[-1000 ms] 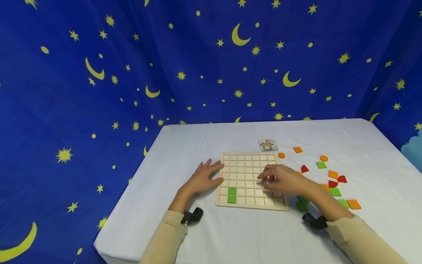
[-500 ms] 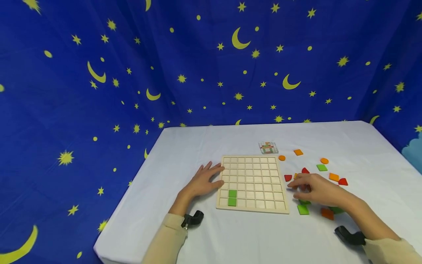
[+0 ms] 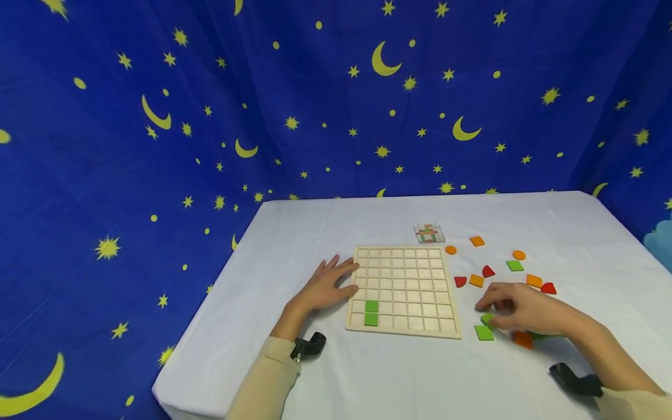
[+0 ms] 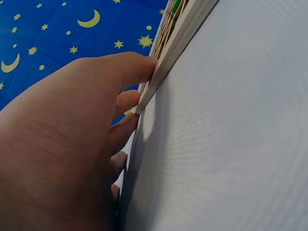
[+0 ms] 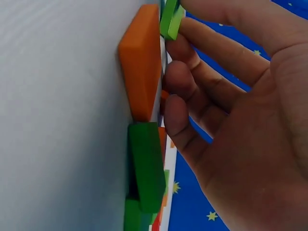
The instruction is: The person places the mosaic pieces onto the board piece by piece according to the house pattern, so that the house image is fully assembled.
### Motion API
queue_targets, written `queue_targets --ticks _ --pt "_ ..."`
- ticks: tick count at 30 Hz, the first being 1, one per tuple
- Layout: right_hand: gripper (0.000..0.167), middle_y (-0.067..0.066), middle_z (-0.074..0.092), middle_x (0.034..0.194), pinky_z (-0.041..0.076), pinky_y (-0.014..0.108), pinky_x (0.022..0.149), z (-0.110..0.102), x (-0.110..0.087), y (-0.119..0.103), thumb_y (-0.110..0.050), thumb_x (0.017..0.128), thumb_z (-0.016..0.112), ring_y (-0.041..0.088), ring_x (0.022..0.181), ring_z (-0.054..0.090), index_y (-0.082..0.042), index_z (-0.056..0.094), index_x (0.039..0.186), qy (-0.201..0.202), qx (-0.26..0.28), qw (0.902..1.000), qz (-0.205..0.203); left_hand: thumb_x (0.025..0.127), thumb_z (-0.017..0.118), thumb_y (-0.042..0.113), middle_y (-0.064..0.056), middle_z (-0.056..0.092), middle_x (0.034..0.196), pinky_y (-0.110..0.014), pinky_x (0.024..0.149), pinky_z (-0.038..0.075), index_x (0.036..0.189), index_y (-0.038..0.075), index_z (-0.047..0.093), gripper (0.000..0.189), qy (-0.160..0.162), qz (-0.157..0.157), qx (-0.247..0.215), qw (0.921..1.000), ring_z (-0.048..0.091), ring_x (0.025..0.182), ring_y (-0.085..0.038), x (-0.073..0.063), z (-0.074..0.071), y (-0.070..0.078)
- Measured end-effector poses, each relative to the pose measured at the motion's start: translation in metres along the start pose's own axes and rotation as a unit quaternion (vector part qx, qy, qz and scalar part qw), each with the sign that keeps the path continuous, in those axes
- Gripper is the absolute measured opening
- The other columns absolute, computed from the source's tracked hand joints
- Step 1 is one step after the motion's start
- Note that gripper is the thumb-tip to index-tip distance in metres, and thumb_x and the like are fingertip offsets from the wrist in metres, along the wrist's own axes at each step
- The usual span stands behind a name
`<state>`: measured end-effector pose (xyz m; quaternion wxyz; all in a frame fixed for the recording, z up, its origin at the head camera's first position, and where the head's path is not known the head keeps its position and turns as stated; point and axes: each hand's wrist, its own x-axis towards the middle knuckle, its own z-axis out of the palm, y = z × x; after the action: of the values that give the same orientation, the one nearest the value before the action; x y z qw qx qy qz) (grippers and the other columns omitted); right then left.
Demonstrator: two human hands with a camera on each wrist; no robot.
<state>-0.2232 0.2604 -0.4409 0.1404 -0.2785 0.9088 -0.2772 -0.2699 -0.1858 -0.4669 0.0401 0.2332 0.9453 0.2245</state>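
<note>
Two flat green square tiles (image 3: 371,306) sit in neighbouring cells of a pale wooden gridded board (image 3: 415,280), second column from the left, bottom two rows. The board lies flat on a white cloth-covered table (image 3: 388,379).

Left hand (image 3: 326,289): fingers spread wide, thumb and fingertips touching the board's left edge; the left wrist view confirms the thumb contact.

Right hand (image 3: 527,306): lowered among loose tiles right of the board, fingers bent, gap to the thumb narrow. A bright green tile (image 3: 487,319) shows at the thumb tip; whether it is pinched or merely touched cannot be told from these angles.

Another green square tile (image 3: 484,333) lies just beside it, nearer the person. An orange tile (image 3: 522,340) lies partly under the hand.

Farther back, an orange square tile (image 3: 476,280) lies between two red quarter-round tiles (image 3: 460,282). An orange disc (image 3: 451,250) lies near the board's far right corner, close to a small card with a printed grid pattern (image 3: 429,233).
</note>
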Motion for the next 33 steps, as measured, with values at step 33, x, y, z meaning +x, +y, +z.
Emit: queue_targets --ticks 33 --pt "0.031 -0.01 0.056 0.092 0.043 0.022 0.061 -0.001 0.009 -0.01 -0.029 0.079 0.079 0.013 0.079 0.05 -0.028 0.074 0.109 0.006 -0.027 0.9996 -0.004 0.093 0.052 0.054 0.011 0.026 0.154 -0.042 0.116 0.0 0.147 0.03 0.042 0.06 0.003 -0.004 0.005 1.0 0.008 0.145 -0.021 0.0 0.0 0.0"
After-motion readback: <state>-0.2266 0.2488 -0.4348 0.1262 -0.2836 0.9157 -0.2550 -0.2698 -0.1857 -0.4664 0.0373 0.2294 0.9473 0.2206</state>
